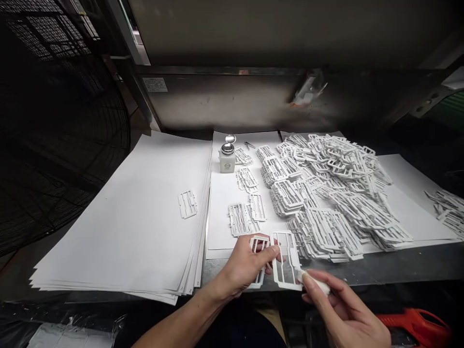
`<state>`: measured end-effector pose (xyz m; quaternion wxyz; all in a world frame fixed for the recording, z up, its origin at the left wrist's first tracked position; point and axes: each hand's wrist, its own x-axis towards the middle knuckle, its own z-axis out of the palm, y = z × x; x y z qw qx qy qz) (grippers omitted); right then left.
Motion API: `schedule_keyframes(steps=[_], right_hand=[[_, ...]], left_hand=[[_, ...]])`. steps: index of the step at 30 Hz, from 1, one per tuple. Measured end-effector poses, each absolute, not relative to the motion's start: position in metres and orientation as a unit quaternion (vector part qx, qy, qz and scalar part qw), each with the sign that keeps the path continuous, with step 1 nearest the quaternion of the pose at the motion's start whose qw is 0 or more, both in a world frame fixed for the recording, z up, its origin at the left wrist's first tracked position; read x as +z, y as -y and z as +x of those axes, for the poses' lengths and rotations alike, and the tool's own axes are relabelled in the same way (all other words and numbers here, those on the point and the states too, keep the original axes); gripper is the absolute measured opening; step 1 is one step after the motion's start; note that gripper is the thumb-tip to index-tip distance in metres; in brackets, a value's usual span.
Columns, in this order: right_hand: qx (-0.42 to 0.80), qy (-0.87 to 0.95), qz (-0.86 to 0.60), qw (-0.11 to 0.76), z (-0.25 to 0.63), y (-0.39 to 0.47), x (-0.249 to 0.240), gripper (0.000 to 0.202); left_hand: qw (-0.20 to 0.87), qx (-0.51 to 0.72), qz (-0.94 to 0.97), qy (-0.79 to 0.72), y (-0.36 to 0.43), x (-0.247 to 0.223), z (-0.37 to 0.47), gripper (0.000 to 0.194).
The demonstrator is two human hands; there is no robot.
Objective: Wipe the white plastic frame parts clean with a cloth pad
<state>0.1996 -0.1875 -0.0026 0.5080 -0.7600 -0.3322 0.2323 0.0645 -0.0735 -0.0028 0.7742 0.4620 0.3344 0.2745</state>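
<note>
Head view: the left hand [247, 261] pinches white frames [275, 270] by the table's [398, 268] near edge. The right hand [342, 304] pinches a white wad [322, 286] at their right edge. Roomy paper [126, 208] spreads left.

Panel label [155, 84] illegibly small

A bottle [227, 163] stands left of the piled frames [328, 227], a paper stack [126, 208] farther left.

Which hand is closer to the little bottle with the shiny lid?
The left hand. It's below the bottle in the picture and slightly to its right; the right hand is lower still and much farther right.
</note>
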Motion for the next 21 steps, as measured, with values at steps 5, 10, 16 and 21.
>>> schedule_keyframes(steps=[5, 10, 16, 21], right_hand=[[0.210, 0.294, -0.770, 0.526, 0.206, 0.190, 0.000, 0.034], [0.141, 0.371, -0.780, 0.483, 0.206, 0.186, 0.001, 0.028], [0.107, 0.572, -0.689, 0.433, 0.213, 0.188, -0.008, 0.010], [0.086, 0.547, -0.707, 0.440, 0.209, 0.196, -0.006, 0.017]], left_hand=[[0.763, 0.280, 0.465, -0.350, 0.075, -0.001, 0.062, 0.024], [0.758, 0.278, 0.468, -0.359, 0.077, 0.002, 0.062, 0.021], [0.755, 0.292, 0.444, -0.384, 0.077, 0.001, 0.062, 0.022], [0.755, 0.303, 0.428, -0.394, 0.077, 0.000, 0.062, 0.021]])
